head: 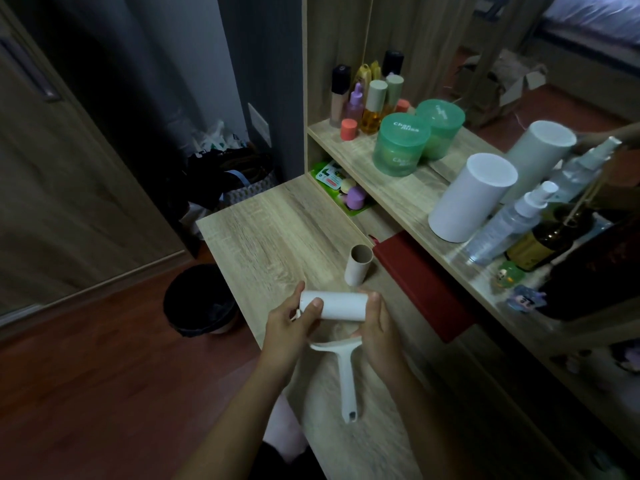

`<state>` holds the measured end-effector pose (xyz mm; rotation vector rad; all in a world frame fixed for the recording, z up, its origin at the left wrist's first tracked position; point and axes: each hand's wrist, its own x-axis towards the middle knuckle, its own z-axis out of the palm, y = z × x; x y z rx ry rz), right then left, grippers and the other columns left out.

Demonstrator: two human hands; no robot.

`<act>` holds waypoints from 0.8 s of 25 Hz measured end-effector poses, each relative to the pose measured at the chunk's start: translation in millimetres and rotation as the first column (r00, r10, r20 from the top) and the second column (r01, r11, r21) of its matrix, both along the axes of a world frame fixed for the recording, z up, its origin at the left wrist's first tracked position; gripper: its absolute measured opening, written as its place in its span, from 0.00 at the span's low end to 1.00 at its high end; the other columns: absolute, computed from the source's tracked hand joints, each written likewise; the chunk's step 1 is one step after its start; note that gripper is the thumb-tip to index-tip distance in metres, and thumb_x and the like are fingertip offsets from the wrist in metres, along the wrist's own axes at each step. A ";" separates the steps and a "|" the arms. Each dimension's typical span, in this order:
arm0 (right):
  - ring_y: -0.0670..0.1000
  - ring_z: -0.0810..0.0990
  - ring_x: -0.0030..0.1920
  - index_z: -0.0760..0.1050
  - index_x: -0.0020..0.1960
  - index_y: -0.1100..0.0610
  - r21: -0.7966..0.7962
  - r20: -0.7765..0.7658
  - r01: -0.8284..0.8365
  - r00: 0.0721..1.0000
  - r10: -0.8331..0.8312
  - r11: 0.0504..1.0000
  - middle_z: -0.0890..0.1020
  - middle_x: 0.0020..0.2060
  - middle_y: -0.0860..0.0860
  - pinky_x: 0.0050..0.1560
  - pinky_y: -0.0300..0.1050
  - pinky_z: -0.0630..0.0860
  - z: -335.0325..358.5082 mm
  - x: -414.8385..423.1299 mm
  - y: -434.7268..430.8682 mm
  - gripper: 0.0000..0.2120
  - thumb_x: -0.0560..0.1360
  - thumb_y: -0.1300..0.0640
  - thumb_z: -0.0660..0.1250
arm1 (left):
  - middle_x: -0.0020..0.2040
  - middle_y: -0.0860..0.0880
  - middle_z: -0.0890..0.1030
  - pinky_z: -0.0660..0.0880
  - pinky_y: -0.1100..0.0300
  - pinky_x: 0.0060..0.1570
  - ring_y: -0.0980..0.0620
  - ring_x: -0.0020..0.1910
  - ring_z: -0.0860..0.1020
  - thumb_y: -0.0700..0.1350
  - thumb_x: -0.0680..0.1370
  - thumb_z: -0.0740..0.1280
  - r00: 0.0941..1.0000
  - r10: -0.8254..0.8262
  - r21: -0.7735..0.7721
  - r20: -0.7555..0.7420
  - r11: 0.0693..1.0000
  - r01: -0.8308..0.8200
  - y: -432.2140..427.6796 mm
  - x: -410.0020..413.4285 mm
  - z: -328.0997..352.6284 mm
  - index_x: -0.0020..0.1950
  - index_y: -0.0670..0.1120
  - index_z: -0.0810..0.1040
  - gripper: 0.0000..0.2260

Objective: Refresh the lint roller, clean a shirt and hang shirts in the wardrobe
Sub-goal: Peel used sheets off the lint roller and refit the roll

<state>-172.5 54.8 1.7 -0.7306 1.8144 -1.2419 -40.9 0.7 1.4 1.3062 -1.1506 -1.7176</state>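
Note:
A white lint roller refill [337, 305] lies sideways between my two hands above the wooden table [263, 237]. My left hand [289, 322] grips its left end, thumb on the front. My right hand [377, 327] holds its right end and the frame of the white lint roller handle [344, 375], whose grip hangs toward me. An empty cardboard core [358, 265] lies on the table just beyond the refill. No shirt is in view.
A black bin [199, 301] stands on the floor left of the table. A red book [422, 282] lies at the right. The shelf [408, 192] carries green jars [401, 143], a white cylinder [467, 199], bottles and sprays. A wardrobe door [69, 168] stands at the left.

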 end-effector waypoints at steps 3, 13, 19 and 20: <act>0.43 0.78 0.42 0.71 0.57 0.50 0.046 0.046 -0.005 0.999 0.003 0.999 0.78 0.45 0.49 0.29 0.27 0.72 -0.8 -3.1 1.5 0.14 0.81 0.51 0.48 | 0.68 0.38 0.71 0.76 0.66 0.43 0.50 0.57 0.77 0.42 0.75 0.68 0.999 0.030 0.056 -0.025 0.998 -0.029 -6.5 2.9 -10.5 0.72 0.43 0.65 0.26; 0.47 0.79 0.44 0.72 0.63 0.59 0.216 -0.089 -0.118 0.986 0.140 0.969 0.81 0.54 0.54 0.32 0.28 0.73 -22.5 -13.7 10.9 0.21 0.82 0.51 0.48 | 0.65 0.42 0.74 0.75 0.53 0.56 0.47 0.58 0.77 0.41 0.77 0.66 0.945 0.315 0.211 -0.085 0.933 -0.292 -7.9 10.1 -34.0 0.73 0.42 0.64 0.25; 0.51 0.76 0.43 0.76 0.51 0.61 0.296 -0.254 -0.082 0.954 0.161 0.952 0.79 0.48 0.59 0.40 0.35 0.68 -43.0 -9.1 14.0 0.17 0.81 0.52 0.53 | 0.71 0.42 0.69 0.74 0.56 0.54 0.44 0.64 0.74 0.43 0.76 0.67 0.947 0.315 0.196 -0.071 0.935 -0.296 -7.5 17.7 -39.8 0.71 0.42 0.67 0.24; 0.51 0.76 0.44 0.75 0.49 0.59 0.308 -0.289 -0.060 0.945 0.154 0.950 0.78 0.50 0.59 0.43 0.38 0.68 -43.5 -8.2 14.6 0.15 0.81 0.52 0.53 | 0.71 0.42 0.69 0.74 0.56 0.54 0.43 0.64 0.74 0.43 0.76 0.67 0.947 0.312 0.190 -0.074 0.937 -0.293 -7.8 17.8 -39.0 0.71 0.42 0.67 0.24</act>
